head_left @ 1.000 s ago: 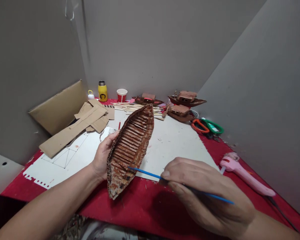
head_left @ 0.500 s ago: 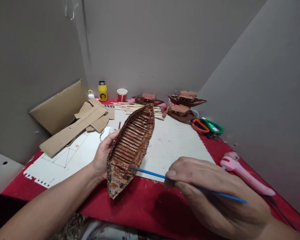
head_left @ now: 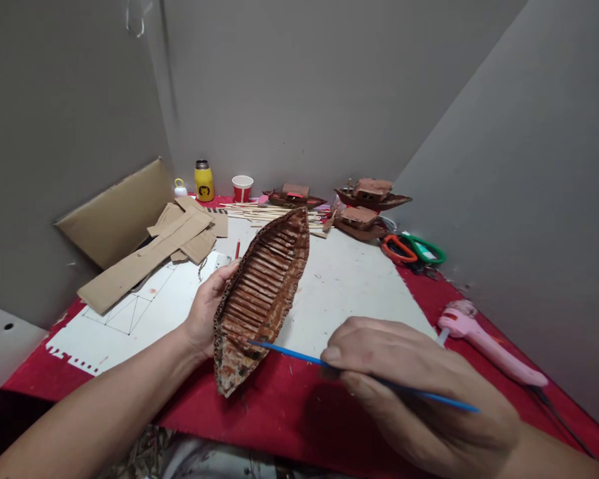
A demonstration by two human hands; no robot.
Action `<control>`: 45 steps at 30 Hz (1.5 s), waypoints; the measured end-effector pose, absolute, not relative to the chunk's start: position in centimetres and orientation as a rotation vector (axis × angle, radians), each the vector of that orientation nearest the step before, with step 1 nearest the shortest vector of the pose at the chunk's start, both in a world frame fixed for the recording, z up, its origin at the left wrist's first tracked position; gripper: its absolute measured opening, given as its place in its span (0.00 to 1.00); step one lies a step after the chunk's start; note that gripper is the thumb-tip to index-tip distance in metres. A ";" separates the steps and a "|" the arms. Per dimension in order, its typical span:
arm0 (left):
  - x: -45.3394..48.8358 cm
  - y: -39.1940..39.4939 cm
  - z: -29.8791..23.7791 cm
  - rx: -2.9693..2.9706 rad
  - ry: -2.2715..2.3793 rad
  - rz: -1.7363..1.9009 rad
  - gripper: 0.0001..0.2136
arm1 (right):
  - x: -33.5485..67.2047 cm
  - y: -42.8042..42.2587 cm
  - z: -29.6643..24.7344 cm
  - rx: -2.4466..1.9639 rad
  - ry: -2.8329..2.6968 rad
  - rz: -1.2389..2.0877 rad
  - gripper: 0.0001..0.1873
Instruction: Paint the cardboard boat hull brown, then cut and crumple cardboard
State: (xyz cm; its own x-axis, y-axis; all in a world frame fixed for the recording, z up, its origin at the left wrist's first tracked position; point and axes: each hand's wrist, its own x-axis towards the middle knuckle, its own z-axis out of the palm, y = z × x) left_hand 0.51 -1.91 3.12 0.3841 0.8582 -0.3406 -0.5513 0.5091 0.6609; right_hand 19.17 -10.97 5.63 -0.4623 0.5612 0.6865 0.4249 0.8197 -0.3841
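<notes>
My left hand (head_left: 204, 307) grips the left side of a brown corrugated cardboard boat hull (head_left: 260, 293), holding it tilted above the red table (head_left: 299, 406). My right hand (head_left: 414, 392) pinches a thin blue paintbrush (head_left: 289, 354). The brush tip touches the inside of the hull near its near end, where the cardboard is painted dark brown with patchy spots.
A white sheet (head_left: 339, 286) with pencil lines lies under the hull. Cardboard strips (head_left: 150, 256) lie at the left, a yellow bottle (head_left: 203, 181) and paper cup (head_left: 242, 188) at the back, finished model boats (head_left: 369, 206), scissors (head_left: 412, 249), a pink glue gun (head_left: 484, 346) at the right.
My right hand has slid slightly left and the brush tip has moved lower inside the hull's near end. My left hand and the hull have stayed almost still.
</notes>
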 end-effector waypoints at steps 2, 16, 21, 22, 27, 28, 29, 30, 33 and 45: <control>0.5 -1.9 3.2 0.485 0.733 0.968 0.15 | 19.0 -11.0 5.5 -0.718 -2.121 0.191 0.15; 0.5 -1.8 3.1 0.466 0.663 0.951 0.12 | 19.2 -11.2 5.5 -0.716 -2.161 0.205 0.11; 0.4 -1.8 3.1 0.446 0.696 0.932 0.13 | 19.9 -11.7 6.1 -0.771 -2.064 0.212 0.12; 0.4 -1.8 3.0 0.448 0.710 0.938 0.13 | 20.0 -11.8 6.1 -0.804 -2.002 0.213 0.13; 0.2 -1.8 2.8 0.508 0.674 0.986 0.13 | 20.6 -11.4 4.9 -0.872 -1.745 0.116 0.18; 0.2 -1.8 2.7 0.517 0.649 0.984 0.13 | 20.8 -11.2 4.7 -0.864 -1.752 0.088 0.18; 0.2 -1.8 2.6 0.521 0.627 0.978 0.13 | 20.9 -10.9 4.5 -0.864 -1.771 0.057 0.17; 0.2 -1.9 2.6 0.521 0.608 0.974 0.13 | 20.9 -10.7 4.3 -0.877 -1.793 0.028 0.17; 0.3 -1.9 2.3 0.528 0.561 0.962 0.13 | 20.9 -10.0 4.1 -0.900 -1.830 -0.045 0.16; 0.4 -1.8 2.0 0.497 0.554 0.957 0.15 | 20.7 -9.2 4.3 -0.887 -1.820 -0.126 0.17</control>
